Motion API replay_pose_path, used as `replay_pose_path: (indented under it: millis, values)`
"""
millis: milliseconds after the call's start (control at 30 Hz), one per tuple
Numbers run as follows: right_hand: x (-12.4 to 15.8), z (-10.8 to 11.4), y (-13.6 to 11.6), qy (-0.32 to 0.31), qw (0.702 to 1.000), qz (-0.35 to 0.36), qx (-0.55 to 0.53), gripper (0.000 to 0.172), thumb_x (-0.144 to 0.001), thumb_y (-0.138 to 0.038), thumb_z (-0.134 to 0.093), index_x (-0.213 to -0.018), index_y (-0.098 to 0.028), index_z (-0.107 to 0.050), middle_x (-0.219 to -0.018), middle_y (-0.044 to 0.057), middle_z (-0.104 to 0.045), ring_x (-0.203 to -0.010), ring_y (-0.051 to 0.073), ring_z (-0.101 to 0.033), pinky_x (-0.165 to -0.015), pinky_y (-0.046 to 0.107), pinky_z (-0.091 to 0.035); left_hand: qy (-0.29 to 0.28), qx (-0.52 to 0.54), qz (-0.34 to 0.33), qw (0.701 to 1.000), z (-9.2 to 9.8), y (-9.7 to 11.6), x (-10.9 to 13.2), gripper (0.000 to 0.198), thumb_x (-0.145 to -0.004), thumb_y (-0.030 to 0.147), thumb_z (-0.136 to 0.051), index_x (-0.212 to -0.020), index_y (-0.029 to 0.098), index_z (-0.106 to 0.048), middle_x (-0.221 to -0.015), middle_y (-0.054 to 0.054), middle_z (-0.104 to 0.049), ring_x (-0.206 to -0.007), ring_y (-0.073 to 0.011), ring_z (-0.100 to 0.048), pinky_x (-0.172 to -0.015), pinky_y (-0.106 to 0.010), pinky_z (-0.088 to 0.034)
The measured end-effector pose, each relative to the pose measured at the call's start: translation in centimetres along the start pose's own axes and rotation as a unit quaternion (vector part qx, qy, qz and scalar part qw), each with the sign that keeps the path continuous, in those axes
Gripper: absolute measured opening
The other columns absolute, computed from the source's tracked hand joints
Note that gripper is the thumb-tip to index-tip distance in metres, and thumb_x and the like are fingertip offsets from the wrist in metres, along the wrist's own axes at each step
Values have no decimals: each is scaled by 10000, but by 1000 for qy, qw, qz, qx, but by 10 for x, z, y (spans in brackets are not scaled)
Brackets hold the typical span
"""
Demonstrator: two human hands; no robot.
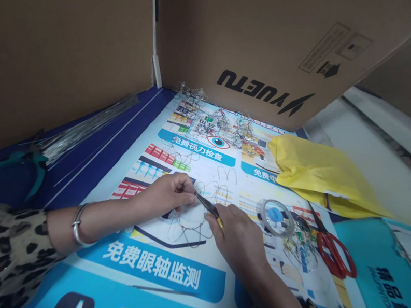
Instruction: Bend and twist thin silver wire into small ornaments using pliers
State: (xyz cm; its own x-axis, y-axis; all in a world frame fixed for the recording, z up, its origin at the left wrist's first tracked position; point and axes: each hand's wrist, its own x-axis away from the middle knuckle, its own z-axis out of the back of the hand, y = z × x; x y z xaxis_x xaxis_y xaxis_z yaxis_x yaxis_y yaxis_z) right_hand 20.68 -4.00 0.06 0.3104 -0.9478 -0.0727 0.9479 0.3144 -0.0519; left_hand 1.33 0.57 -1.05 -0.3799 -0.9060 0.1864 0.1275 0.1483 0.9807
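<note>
Near the middle of the printed sheet, my right hand is wrapped round small long-nose pliers with a yellowish handle. Their tip points left and reaches the fingers of my left hand. That hand is closed in a pinch on thin wire, though the exact spot it grips is partly hidden by the fingers. Below both hands, a looped wire shape with petal-like bends spreads over the sheet. Thin wire loops also lie just beyond the hands.
Left are green-handled pliers and a bundle of straight wires. Right are a tape roll, tangled wires, red scissors, a yellow bag and a teal bag. Cardboard walls stand behind, near wire pieces.
</note>
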Motion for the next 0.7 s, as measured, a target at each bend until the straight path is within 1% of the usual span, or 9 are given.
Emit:
replay_pose_path:
  millis: [133,233,300,467,567,700]
  values:
    - [0,-1,2,1,1000,4,2,255,-888,-382,-441,-936,-198,-611,-807,46,-623,-761,191,-580,-581,261,-332,19,-3,12,1000,-2,0,0,182,-704,246,-634,-702,160,-474,-734,-5,-627,-489,-65,-530,-469,-203,-416]
    - [0,-2,3,12,1000,8,7,264,-889,-382,-441,-959,-196,-614,-813,51,-626,-761,193,-580,-589,264,-333,29,-4,17,999,-2,2,1,185,-700,229,-628,-680,158,-459,-822,-21,-638,-470,-49,-525,-462,-203,-422]
    - [0,-2,3,24,1000,12,14,264,-886,-379,-447,-969,-192,-615,-812,53,-626,-761,196,-577,-597,267,-334,34,3,12,999,-2,2,1,172,-706,207,-614,-677,161,-450,-807,-14,-628,-472,-46,-516,-458,-199,-426]
    - [0,-2,3,39,999,15,28,253,-879,-371,-464,-958,-189,-621,-779,49,-615,-735,200,-571,-585,274,-324,38,14,-7,999,-3,2,0,132,-717,154,-580,-709,172,-450,-703,12,-587,-516,-70,-522,-448,-192,-438]
    - [0,-3,3,50,998,19,22,254,-877,-372,-471,-956,-183,-620,-776,48,-613,-736,200,-573,-588,274,-325,21,-10,-11,1000,-2,0,-1,67,-749,149,-532,-752,172,-469,-624,38,-552,-476,-66,-507,-448,-192,-433]
    - [-1,-6,2,69,997,29,14,264,-871,-385,-482,-952,-173,-618,-769,48,-613,-729,201,-575,-589,275,-327,5,-37,-20,999,-1,-6,-2,25,-768,163,-495,-790,173,-490,-611,44,-544,-460,-66,-505,-456,-198,-431]
